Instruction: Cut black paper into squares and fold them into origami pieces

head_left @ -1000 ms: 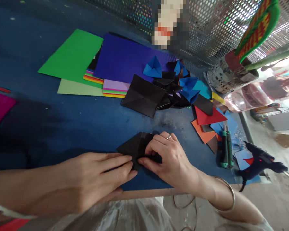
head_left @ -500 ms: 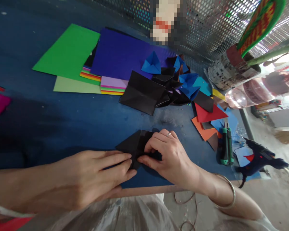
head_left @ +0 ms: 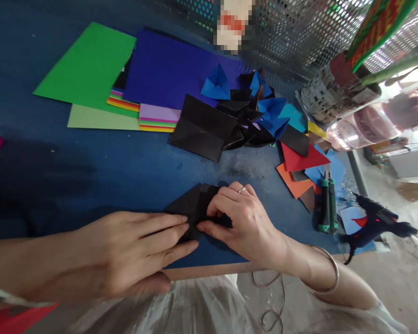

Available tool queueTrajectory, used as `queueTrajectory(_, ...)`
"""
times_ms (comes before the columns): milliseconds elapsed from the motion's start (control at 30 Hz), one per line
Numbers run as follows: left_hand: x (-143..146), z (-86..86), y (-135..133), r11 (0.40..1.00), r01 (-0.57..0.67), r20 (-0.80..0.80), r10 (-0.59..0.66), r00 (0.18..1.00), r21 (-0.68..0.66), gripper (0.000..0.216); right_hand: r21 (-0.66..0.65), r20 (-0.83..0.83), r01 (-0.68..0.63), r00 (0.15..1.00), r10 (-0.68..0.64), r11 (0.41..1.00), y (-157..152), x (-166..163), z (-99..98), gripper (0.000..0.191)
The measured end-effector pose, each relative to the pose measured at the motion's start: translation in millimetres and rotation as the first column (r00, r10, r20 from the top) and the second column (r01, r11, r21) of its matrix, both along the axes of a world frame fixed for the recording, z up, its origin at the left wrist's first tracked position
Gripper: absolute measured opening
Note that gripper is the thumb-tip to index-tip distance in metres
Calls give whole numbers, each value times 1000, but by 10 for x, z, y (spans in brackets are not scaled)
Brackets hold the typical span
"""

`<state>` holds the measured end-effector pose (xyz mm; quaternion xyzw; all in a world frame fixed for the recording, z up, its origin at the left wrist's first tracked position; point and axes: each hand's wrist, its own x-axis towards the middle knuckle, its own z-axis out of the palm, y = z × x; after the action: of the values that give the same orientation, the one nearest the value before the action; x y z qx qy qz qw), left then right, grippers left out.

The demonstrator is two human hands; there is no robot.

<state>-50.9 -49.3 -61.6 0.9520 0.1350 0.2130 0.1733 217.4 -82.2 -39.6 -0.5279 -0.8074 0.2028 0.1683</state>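
Observation:
A partly folded sheet of black paper (head_left: 186,200) lies on the blue table near its front edge. My left hand (head_left: 139,250) rests flat across the paper's left side, fingers stretched out and slightly apart. At the right, my right hand (head_left: 242,218) is closed, with thumb and curled fingers pinching the paper's edge. Both hands cover much of the sheet, so its lower part is hidden. Beyond it lies a creased black square of paper (head_left: 204,127), beside several folded black and blue paper pieces (head_left: 218,83).
Green paper (head_left: 87,65) and dark blue sheets (head_left: 163,69) lie at the back left. To the right are coloured scraps (head_left: 299,157), a green utility knife (head_left: 327,202) and a glue gun (head_left: 376,220). A pen holder (head_left: 337,88) and pink bottle (head_left: 362,125) stand behind.
The view has shifted slightly, so the table things sit a little higher. My left fingers have spread a bit and its thumb shows more. My right hand keeps its pinch on the paper.

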Motion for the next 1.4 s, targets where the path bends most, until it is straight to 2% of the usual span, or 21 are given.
queueTrajectory(267, 33, -16, -33, 1000, -12, 27, 12, 1000, 12, 44, 7, -2, -2, 1000, 2, 1000, -1, -3, 8, 26)
queueTrajectory(567, 15, -15, -60, 1000, 3, 9, -3, 1000, -31, 36, 18, 39, 53, 998, -54, 998, -1, 5, 7, 30)
queueTrajectory(767, 37, -67, -64, 1000, 2, 21, -2, 1000, -12, 35, 8, 47, 32, 998, -33, 999, 22, 32, 15, 33)
queueTrajectory(1100, 58, -87, -66, 999, -3, 31, 4, 999, -34, 38, -154, 65, 8, 998, 2, 988, 106, 158, 172, 31)
queueTrajectory(1400, 42, -57, -79, 1000, 3, 57, -3, 998, -5, 37, -289, -2, 1, 1000, -1, 957, 184, 232, 254, 27)
